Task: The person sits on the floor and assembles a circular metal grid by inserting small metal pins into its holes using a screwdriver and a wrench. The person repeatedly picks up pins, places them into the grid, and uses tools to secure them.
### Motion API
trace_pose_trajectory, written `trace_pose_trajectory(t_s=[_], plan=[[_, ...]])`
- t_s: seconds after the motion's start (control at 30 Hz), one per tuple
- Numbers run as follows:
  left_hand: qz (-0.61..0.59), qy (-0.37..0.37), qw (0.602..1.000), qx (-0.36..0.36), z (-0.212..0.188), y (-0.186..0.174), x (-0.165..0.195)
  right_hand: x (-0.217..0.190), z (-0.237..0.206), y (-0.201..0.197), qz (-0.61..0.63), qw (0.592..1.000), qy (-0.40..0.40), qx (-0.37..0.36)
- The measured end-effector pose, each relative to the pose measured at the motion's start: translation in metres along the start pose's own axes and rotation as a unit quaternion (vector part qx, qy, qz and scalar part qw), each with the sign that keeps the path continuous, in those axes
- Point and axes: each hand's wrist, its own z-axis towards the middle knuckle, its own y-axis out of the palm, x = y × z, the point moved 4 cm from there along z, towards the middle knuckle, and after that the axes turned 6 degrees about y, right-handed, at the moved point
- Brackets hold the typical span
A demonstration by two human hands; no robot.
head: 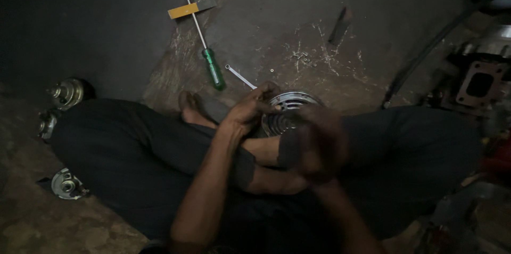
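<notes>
Head view: your left hand (pixel 250 111) fingers grip the ribbed metal housing (pixel 287 110), steadying it on your lap; blurred right hand (pixel 318 147), fingers unreadable.

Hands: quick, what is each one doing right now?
Left hand: fingers closed on the round finned metal part.
Right hand: too blurred to tell.

right hand (pixel 319 145) motion-blurred, hides pt of round metal part (pixel 290 106).

Dim scene, edges sinking into black, especially the upper left. Weak light falls on the middle of the floor (pixel 298 30). The right hand (pixel 318 145) is smeared by motion blur.
</notes>
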Motion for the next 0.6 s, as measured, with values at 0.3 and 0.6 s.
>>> trace_pose_trajectory(t_s=[0.3,0.6], plan=[[0.297,0.116,0.943,0.097,-0.016,0.02,0.021,0.075,0.004,-0.044,0.489,0.784,0.346,0.16],[0.695,0.32,0.643,-0.03,-0.046,0.048,0.056,0.076,-0.001,-0.05,0.329,0.85,0.366,0.186]])
